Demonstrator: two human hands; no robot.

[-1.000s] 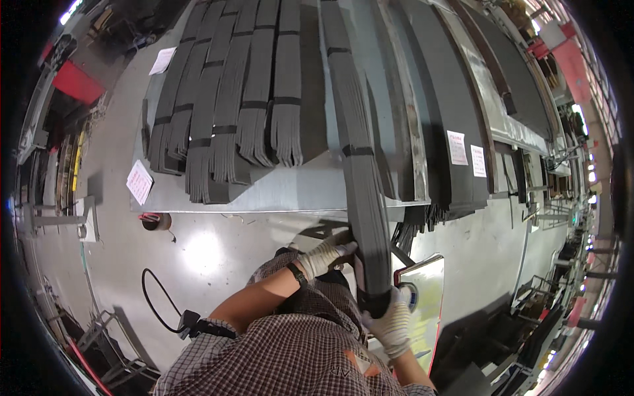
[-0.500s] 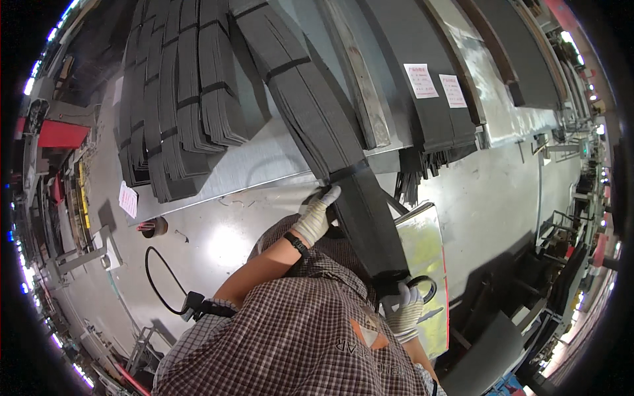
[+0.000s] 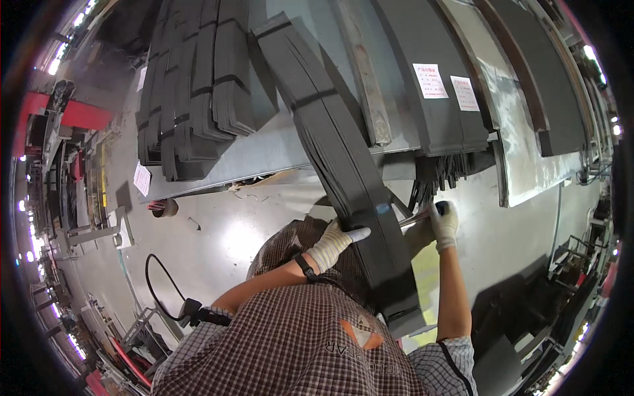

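A long bundle of dark grey flat strips [image 3: 343, 152] slants from the table toward my body, its near end jutting past the table edge. A black band crosses its upper part. My left hand [image 3: 333, 245], in a striped pale glove, grips the bundle's left side, thumb on top and fingers hidden beneath. My right hand [image 3: 445, 226], gloved too, is closed to the right of the bundle around a dark thing, apparently a roll of black tape [image 3: 441, 208], mostly covered by the fingers. Between that hand and the bundle runs a narrow shiny strip.
Several banded strip bundles [image 3: 198, 99] lie on the left of the metal table [image 3: 238, 162]. A wooden bar [image 3: 366, 86] and grey sheets with paper labels [image 3: 430, 80] are on the right. Below the table edge stand a small pot [image 3: 165, 208] and a yellowish panel [image 3: 426, 277].
The bundle has come closer to my body. My right hand has moved from its near end up along its right side. My left hand has shifted slightly nearer and reaches further over it.
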